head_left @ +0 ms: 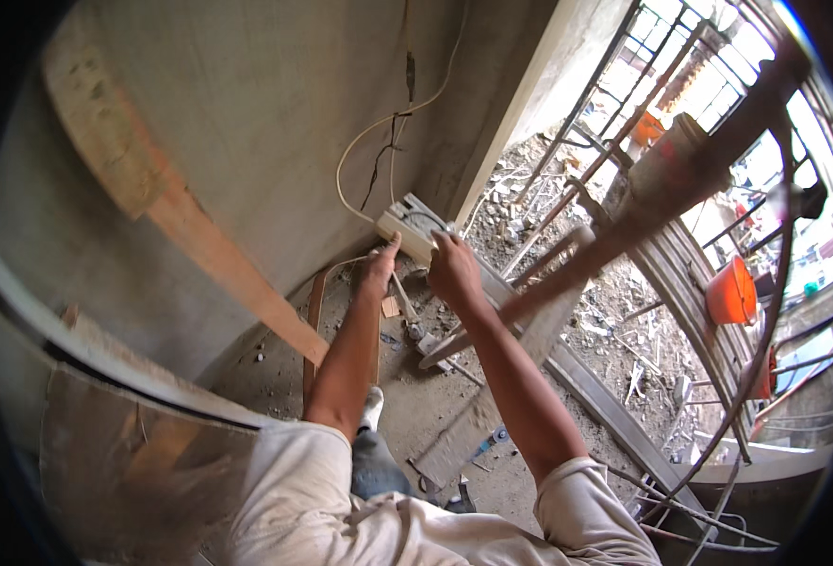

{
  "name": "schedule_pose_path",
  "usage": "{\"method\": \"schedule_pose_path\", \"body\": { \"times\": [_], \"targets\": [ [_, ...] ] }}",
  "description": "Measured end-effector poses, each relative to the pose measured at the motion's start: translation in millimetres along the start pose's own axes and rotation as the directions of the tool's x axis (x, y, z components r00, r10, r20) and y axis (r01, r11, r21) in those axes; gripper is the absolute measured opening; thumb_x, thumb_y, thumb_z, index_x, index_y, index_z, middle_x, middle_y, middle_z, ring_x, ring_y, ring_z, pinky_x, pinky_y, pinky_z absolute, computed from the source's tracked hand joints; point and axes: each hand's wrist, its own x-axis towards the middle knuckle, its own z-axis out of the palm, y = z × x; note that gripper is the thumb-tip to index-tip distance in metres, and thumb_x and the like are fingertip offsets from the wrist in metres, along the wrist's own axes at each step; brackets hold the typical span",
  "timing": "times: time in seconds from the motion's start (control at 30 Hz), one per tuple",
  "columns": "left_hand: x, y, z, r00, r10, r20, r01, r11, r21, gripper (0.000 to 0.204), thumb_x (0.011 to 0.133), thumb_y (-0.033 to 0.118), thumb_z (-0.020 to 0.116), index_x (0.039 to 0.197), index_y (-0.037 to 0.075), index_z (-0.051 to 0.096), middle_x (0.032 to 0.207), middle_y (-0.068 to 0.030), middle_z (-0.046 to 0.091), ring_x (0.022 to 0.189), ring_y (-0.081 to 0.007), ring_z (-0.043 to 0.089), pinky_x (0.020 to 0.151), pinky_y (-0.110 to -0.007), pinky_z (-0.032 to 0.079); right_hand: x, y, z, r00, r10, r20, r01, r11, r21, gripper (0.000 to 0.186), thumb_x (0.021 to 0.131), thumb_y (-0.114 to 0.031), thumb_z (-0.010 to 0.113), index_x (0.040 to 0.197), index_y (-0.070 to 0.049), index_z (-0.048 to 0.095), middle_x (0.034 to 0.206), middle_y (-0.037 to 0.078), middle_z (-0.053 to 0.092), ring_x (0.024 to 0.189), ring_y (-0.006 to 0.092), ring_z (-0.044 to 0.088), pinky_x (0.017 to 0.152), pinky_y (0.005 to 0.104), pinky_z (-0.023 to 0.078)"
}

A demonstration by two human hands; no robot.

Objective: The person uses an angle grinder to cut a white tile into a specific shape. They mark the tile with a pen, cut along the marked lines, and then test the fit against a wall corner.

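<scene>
Both my arms reach forward to a long cream box (407, 238) close to the wall, with a pale cable running into its left end. My left hand (377, 271) is closed on the near left side of the box, its thumb up against the edge. At the box's right end my right hand (456, 274) is closed, its fingertips against the edge. A thin dark cable (424, 217) curves over the box top toward those fingertips. Whatever they pinch is hidden.
A wooden plank (223, 269) leans across the left. Metal scaffold poles (614, 208) cross the right side, near a long channel (614, 415) and an orange bucket (732, 291). Rubble (520, 203) covers the ground beyond. A blue power tool (494, 440) lies by my foot (372, 407).
</scene>
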Motion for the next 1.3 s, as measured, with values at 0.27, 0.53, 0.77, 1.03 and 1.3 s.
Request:
{"method": "schedule_pose_path", "body": {
  "times": [0.27, 0.53, 0.77, 1.03, 1.3],
  "targets": [
    [39, -18, 37, 0.973, 0.155, 0.172, -0.094, 0.943, -0.319, 0.072, 0.089, 0.049, 0.077, 0.136, -0.002, 0.056, 0.122, -0.0118, 0.066, 0.109, -0.0227, 0.063, 0.093, -0.038, 0.049, 194, 83, 63, 0.555, 0.150, 0.818, 0.193, 0.933, -0.302, 0.080, 0.082, -0.056, 0.076, 0.139, -0.003, 0.057, 0.124, 0.023, 0.068, 0.114, 0.0388, 0.065, 0.098, 0.0447, 0.053],
    [38, 6, 28, 0.900, 0.285, 0.330, -0.106, 0.877, -0.469, 0.054, 0.092, 0.043, 0.077, 0.126, 0.007, 0.057, 0.107, 0.0014, 0.057, 0.090, -0.0075, 0.051, 0.076, -0.026, 0.043, 228, 89, 80, 0.231, 0.169, 0.958, 0.312, 0.920, -0.237, 0.062, 0.080, -0.058, 0.080, 0.107, -0.002, 0.074, 0.083, 0.015, 0.073, 0.075, 0.0276, 0.067, 0.072, 0.0427, 0.054],
    [58, -28, 13, 0.879, 0.184, 0.439, -0.045, 0.950, -0.309, 0.057, 0.094, 0.040, 0.076, 0.132, 0.005, 0.053, 0.107, -0.0027, 0.061, 0.089, -0.0109, 0.056, 0.075, -0.028, 0.048, 196, 69, 56, 0.507, 0.001, 0.862, 0.453, 0.850, -0.268, 0.065, 0.074, -0.068, 0.079, 0.103, -0.009, 0.076, 0.087, 0.012, 0.074, 0.081, 0.0334, 0.071, 0.072, 0.0448, 0.056],
    [46, -10, 23, 0.967, -0.059, 0.248, 0.097, 0.985, -0.146, 0.083, 0.091, 0.051, 0.075, 0.148, -0.001, 0.044, 0.135, -0.0111, 0.058, 0.120, -0.0223, 0.054, 0.105, -0.039, 0.041, 126, -9, -56, 0.925, 0.347, 0.156, -0.265, 0.882, -0.389, 0.049, 0.078, -0.043, 0.083, 0.110, -0.007, 0.072, 0.091, 0.017, 0.074, 0.090, 0.0309, 0.074, 0.074, 0.0430, 0.058],
    [20, -133, -95, 0.630, -0.522, 0.575, 0.587, 0.805, 0.086, 0.070, 0.092, 0.018, 0.074, 0.152, 0.006, 0.039, 0.130, -0.0117, 0.060, 0.109, -0.0234, 0.063, 0.083, -0.032, 0.053, -254, -90, -278, 0.841, 0.360, 0.405, -0.537, 0.455, 0.710, 0.050, 0.091, -0.025, 0.070, 0.121, 0.015, 0.065, 0.069, 0.009, 0.068, 0.050, 0.0125, 0.062, 0.045, 0.0280, 0.048]
  ]
}}
